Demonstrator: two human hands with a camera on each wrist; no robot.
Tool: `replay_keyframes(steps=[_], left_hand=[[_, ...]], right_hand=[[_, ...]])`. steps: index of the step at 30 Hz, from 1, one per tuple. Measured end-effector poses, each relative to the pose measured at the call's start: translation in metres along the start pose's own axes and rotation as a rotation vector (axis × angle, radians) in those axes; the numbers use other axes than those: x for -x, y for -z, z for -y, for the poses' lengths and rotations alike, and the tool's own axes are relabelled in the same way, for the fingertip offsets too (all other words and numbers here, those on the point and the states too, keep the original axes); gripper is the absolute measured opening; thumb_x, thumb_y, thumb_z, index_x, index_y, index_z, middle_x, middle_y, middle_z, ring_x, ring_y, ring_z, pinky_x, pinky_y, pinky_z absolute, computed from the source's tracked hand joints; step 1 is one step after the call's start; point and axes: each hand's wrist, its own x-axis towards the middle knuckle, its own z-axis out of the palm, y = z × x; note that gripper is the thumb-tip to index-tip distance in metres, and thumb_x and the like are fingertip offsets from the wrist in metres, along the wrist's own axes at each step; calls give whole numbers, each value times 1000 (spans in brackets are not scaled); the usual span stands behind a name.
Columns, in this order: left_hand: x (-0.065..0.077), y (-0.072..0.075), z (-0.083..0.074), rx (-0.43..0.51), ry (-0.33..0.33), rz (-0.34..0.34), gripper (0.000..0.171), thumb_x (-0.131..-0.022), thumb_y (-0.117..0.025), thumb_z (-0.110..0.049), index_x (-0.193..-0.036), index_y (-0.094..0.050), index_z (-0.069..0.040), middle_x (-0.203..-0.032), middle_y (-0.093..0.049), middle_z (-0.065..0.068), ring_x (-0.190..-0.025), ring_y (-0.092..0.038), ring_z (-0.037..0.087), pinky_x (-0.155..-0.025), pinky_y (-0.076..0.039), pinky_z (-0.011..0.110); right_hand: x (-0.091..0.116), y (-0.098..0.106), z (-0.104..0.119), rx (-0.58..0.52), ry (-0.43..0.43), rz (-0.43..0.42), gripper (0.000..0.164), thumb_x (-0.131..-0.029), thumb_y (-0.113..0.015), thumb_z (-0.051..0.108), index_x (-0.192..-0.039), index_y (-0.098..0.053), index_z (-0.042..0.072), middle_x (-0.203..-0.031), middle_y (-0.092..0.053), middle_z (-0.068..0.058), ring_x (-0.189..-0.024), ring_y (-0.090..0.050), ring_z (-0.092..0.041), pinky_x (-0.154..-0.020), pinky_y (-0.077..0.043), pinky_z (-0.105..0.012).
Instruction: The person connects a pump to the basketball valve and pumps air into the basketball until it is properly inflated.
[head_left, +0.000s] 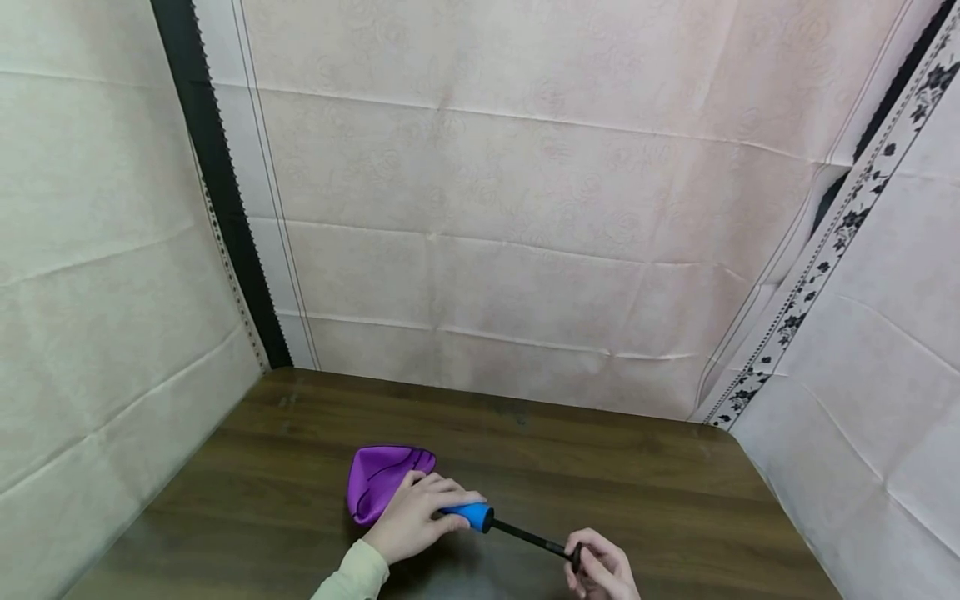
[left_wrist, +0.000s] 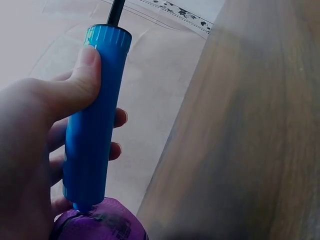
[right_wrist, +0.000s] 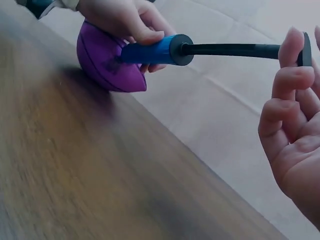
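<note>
My left hand [head_left: 420, 515] grips the blue barrel of a small hand pump [left_wrist: 95, 115], thumb along its side and fingers wrapped beneath. At the barrel's end, the pump meets a purple ball [right_wrist: 102, 60] with black lines, which looks partly deflated, its side caved in. From the other end a black rod [right_wrist: 230, 50] extends far out. My right hand [head_left: 600, 567] holds the black handle [right_wrist: 304, 50] at the rod's tip with curled fingers. In the head view the ball [head_left: 382, 479] lies just behind my left hand, which hides part of it.
Below the hands is a dark brown wooden table [head_left: 315, 417]. Pale cloth sheets [head_left: 480, 183] hang behind it and on both sides, with a black flower-patterned border [head_left: 795, 317] at the right corner.
</note>
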Motion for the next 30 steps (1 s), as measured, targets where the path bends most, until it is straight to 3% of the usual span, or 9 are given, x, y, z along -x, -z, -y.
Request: replay_keyframes(steps=[6, 17, 21, 27, 30], left_hand=[[1, 0, 0, -23, -2, -7, 35, -80, -52, -49, -115, -52, -47, -99, -61, -20, -94, -55, 4, -90, -29, 45], [0, -5, -4, -33, -6, 8, 34, -82, -51, -49, -116, -52, -46, -99, -61, -19, -92, -52, 5, -86, -29, 43], [-1, -10, -8, -44, -50, 12, 32, -82, -51, -50, -114, -52, -47, -98, -61, -21, -90, -51, 4, -84, -30, 41], [-3, -18, -14, -66, -104, 18, 32, -81, -52, -50, -112, -56, -43, -95, -61, -21, -88, -50, 3, -80, -28, 35], [-2, -20, -17, -65, -131, 27, 31, -81, -52, -50, -111, -57, -43, -93, -62, -21, -86, -50, 2, -78, -28, 30]], right_hand=[[3, 0, -3, 16, -78, -66, 30, -90, -25, -14, -105, -48, -4, -63, -35, -27, -49, -26, -32, -40, -19, -39], [1, -8, -8, 47, -146, -103, 23, -92, -28, -11, -103, -47, -3, -63, -34, -27, -49, -26, -32, -37, -20, -38], [-4, -17, -16, 107, -257, -132, 18, -93, -31, -7, -102, -46, -3, -63, -38, -25, -47, -33, -27, -35, -28, -32], [-5, -27, -27, 199, -497, -229, 16, -95, -39, 8, -103, -46, -4, -71, -55, 2, -56, -51, -3, -44, -40, -18], [-5, -29, -32, 238, -544, -218, 23, -95, -40, 12, -104, -44, -9, -72, -56, -1, -56, -51, -1, -49, -44, -17]])
